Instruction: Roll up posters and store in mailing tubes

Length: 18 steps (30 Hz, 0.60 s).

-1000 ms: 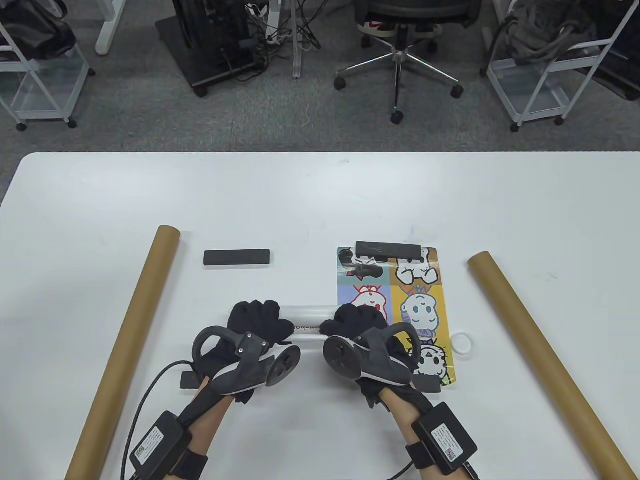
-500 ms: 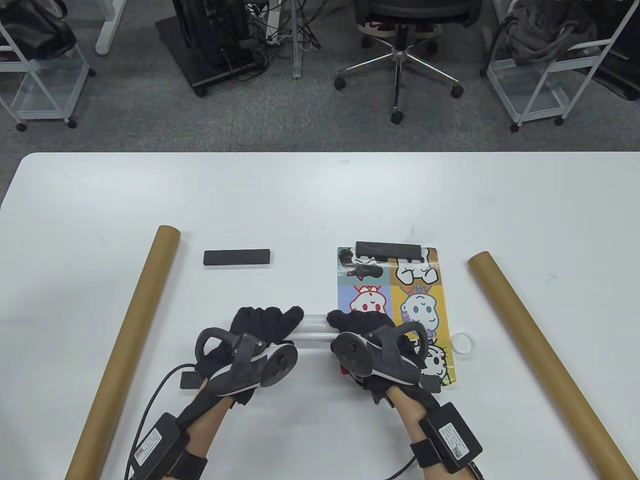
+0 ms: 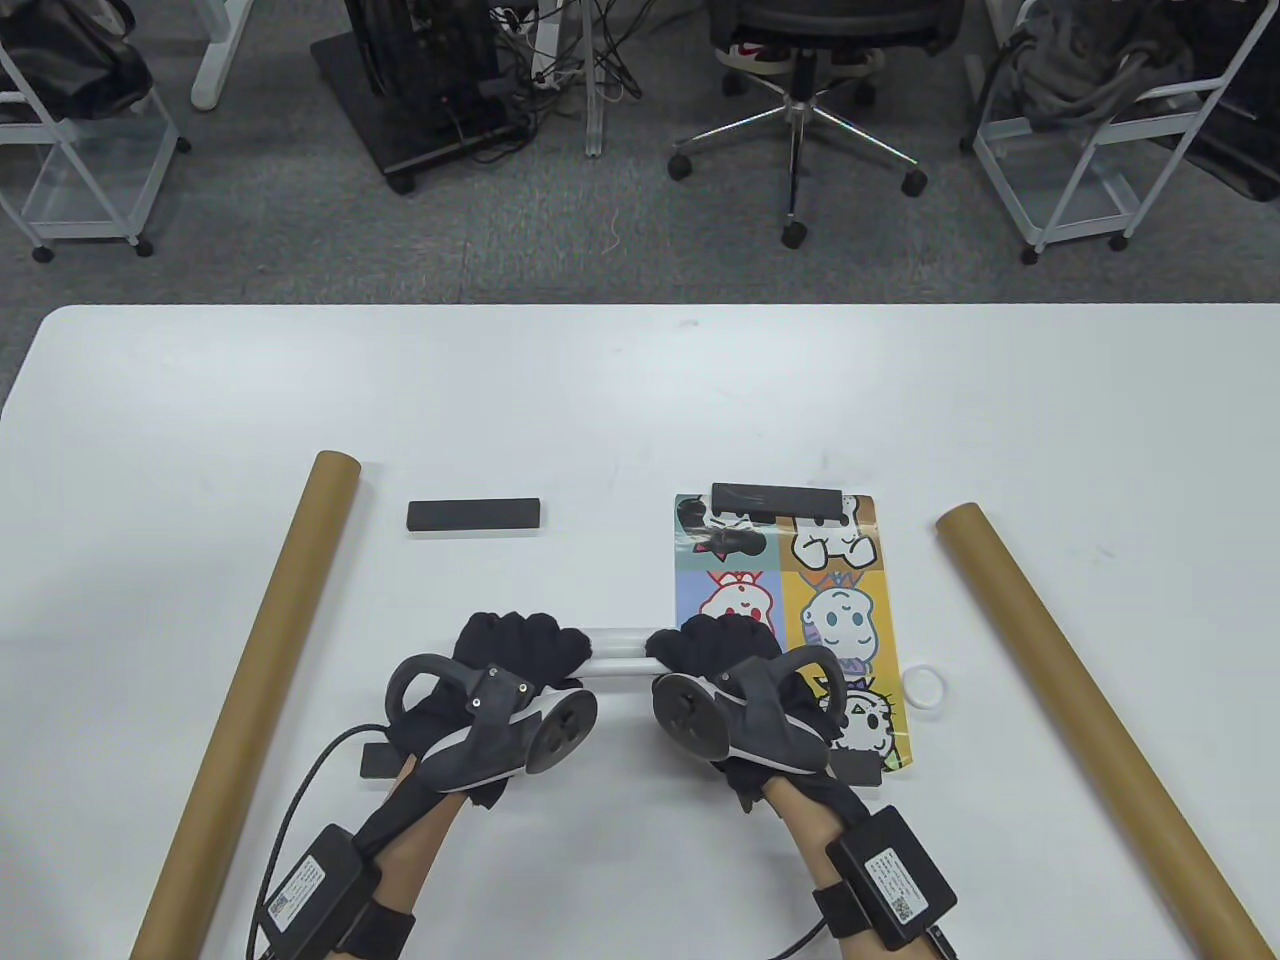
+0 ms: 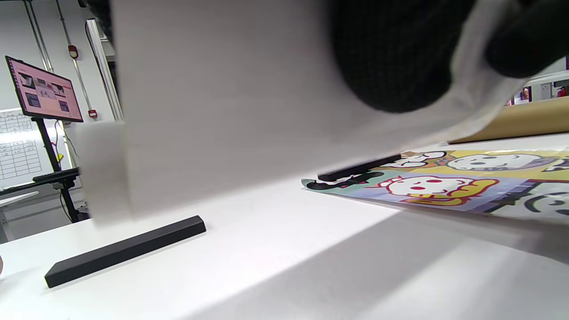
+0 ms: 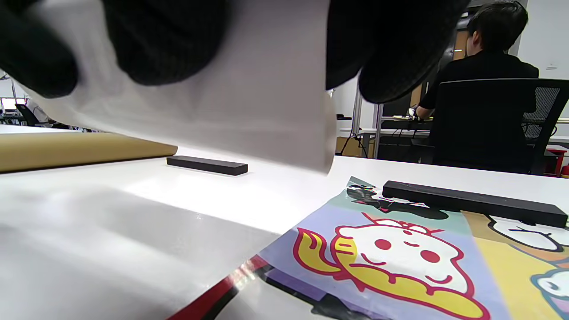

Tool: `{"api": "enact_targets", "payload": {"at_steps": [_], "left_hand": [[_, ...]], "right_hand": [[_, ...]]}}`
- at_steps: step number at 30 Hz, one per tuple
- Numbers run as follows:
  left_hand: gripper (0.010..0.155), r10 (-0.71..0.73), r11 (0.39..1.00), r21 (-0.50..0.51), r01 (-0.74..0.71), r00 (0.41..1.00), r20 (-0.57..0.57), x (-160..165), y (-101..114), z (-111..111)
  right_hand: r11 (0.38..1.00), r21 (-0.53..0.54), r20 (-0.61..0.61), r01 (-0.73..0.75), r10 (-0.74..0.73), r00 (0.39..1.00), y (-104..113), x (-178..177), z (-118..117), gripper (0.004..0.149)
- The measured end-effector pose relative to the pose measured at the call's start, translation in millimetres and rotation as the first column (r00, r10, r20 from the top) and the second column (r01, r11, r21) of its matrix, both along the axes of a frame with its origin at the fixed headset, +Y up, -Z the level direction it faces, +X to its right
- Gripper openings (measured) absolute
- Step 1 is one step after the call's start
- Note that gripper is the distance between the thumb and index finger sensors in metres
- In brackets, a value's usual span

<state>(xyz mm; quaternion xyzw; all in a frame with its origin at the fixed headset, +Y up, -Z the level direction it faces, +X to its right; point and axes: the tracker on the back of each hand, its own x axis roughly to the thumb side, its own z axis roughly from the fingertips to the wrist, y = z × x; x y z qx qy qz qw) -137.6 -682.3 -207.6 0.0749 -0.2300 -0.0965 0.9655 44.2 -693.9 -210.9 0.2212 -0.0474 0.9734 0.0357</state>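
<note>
Both hands (image 3: 515, 650) grip — seemingly — rolled poster (image 3: 618, 640)

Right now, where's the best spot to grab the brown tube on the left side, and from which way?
Grab the left mailing tube around its middle, coming down from above with fingers wrapped across its width. It lies flat and long on the table, so a middle grip should keep it balanced. The left hand is busy holding the rolled poster.

Rolled poster (image 3: 618, 645) lies between two tubes (image 3: 250, 690) (image 3: 1090, 720), beside flat poster (image 3: 800, 600).
</note>
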Motion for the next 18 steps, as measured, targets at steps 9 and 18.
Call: {"api": "enact_targets", "payload": {"at_steps": [9, 18], "left_hand": [[0.046, -0.038, 0.999, -0.022, 0.037, 0.999, -0.014, 3.3, -1.1, 0.7], [0.06, 0.045, 0.998, -0.053, -0.046, 0.999, -0.014, -2.8, 0.0, -2.6]], "right_hand": [[0.999, -0.034, 0.028, -0.016, 0.017, 0.999, -1.2, 0.5, -0.6, 0.043], [1.0, -0.025, 0.032, 0.005, -0.004, 0.999, -2.3, 5.6, -3.5, 0.057]]}}
